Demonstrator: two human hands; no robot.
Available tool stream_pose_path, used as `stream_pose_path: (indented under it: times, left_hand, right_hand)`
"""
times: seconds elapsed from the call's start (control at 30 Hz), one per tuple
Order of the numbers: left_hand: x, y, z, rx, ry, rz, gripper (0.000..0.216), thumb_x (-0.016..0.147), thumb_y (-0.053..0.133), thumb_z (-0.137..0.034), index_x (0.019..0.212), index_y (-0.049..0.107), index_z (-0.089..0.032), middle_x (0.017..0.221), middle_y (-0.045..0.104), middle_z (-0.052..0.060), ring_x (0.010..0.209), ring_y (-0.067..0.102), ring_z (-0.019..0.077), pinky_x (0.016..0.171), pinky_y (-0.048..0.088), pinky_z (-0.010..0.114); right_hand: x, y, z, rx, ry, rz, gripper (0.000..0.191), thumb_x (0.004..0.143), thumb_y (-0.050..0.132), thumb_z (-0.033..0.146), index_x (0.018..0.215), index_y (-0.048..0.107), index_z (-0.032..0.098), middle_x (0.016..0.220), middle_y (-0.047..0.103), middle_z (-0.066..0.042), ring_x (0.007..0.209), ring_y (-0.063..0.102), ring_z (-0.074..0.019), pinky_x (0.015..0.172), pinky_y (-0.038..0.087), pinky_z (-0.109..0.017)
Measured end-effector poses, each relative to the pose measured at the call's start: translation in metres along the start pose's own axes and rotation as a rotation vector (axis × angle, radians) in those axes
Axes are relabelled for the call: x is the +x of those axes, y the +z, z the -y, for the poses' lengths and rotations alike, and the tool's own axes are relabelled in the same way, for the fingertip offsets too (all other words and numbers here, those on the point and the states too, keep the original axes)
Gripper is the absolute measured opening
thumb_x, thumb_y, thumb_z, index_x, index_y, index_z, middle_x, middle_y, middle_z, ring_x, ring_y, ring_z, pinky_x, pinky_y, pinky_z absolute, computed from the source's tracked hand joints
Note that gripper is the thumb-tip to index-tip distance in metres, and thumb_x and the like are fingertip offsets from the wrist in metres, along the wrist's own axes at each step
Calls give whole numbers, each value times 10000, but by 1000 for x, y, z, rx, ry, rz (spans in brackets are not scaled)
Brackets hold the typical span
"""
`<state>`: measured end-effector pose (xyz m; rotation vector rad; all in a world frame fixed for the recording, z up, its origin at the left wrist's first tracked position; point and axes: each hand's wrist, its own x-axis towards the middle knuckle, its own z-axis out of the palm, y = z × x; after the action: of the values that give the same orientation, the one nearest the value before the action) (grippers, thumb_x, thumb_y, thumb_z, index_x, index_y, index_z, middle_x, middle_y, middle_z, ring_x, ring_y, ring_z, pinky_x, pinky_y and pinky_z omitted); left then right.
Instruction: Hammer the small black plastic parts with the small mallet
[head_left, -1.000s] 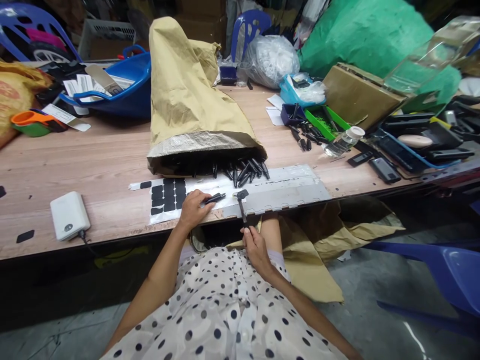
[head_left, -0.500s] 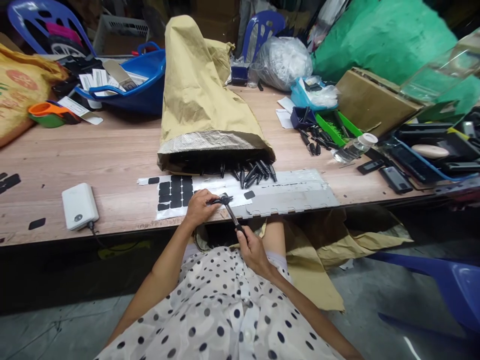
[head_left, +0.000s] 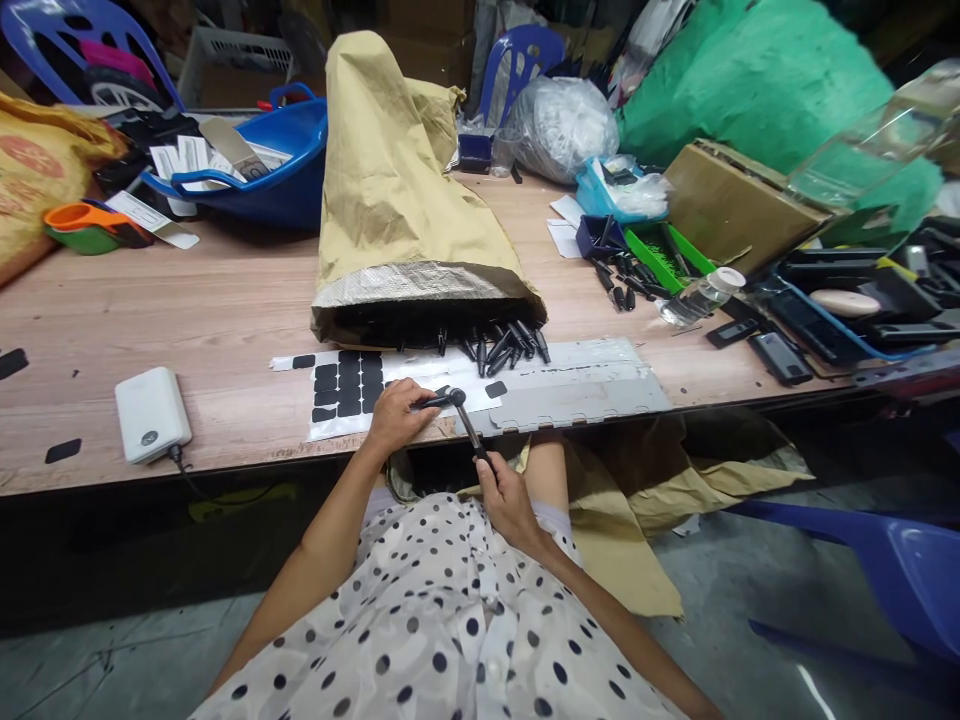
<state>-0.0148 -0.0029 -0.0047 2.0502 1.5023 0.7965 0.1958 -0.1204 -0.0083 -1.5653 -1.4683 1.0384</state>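
Observation:
My left hand (head_left: 399,415) is closed, pinching a slim black part (head_left: 433,401) near the table's front edge. My right hand (head_left: 506,500) grips the black handle of a hand tool (head_left: 470,428) with a metal shaft and a round dark head; its exact kind is unclear. The tool's head is at the right end of the slim black part; whether they touch, I cannot tell. Beneath is a white sheet (head_left: 322,430) with rows of black rounded stickers (head_left: 349,382), on a grey board (head_left: 592,390). Behind, several black tubular parts (head_left: 517,342) spill from a brown paper sack (head_left: 397,210).
To the left lies a white power bank (head_left: 153,415) with a cable over the edge. A blue basin (head_left: 262,185) stands at back left. On the right are a green tray (head_left: 660,255), a clear bottle (head_left: 703,298), a cardboard box (head_left: 739,205) and several black devices (head_left: 780,357).
The tool's head has shifted slightly right along the slim black part. My left hand keeps its hold, and the whole view has drifted a little.

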Motion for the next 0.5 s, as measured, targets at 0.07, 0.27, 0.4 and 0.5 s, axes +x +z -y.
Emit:
stream_pose_path:
  times: [0.07, 0.27, 0.4, 0.5]
  left_hand:
    - [0, 0, 0, 3, 2, -2, 150, 781, 715, -274, 915, 778, -252, 789, 650, 9, 829, 583, 206, 801, 476, 340]
    - [-1, 0, -2, 33, 19, -14, 164, 777, 725, -290, 931, 765, -250, 813, 660, 15, 850, 592, 217, 802, 479, 345]
    - [-1, 1, -2, 50, 35, -22, 172, 785, 740, -336, 931, 744, -244, 815, 660, 18, 835, 589, 216, 799, 472, 345]
    - [-1, 1, -2, 42, 39, -16, 145, 842, 684, -364, 893, 725, -234, 818, 660, 25, 834, 589, 214, 795, 467, 341]
  right_hand:
    - [0, 0, 0, 10, 27, 6, 414, 955, 429, 549, 889, 653, 207, 615, 547, 16, 571, 507, -161, 555, 403, -265]
    - [-2, -3, 0, 133, 113, -32, 437, 937, 458, 592, 906, 656, 203, 603, 519, 25, 553, 472, -146, 532, 386, -261]
    - [-2, 0, -5, 310, 236, 2, 467, 885, 510, 651, 915, 646, 205, 557, 448, 57, 482, 401, -122, 454, 325, -246]
    - [0, 2, -9, 444, 327, 40, 497, 825, 557, 689, 914, 617, 203, 555, 433, 77, 425, 345, -95, 399, 272, -233]
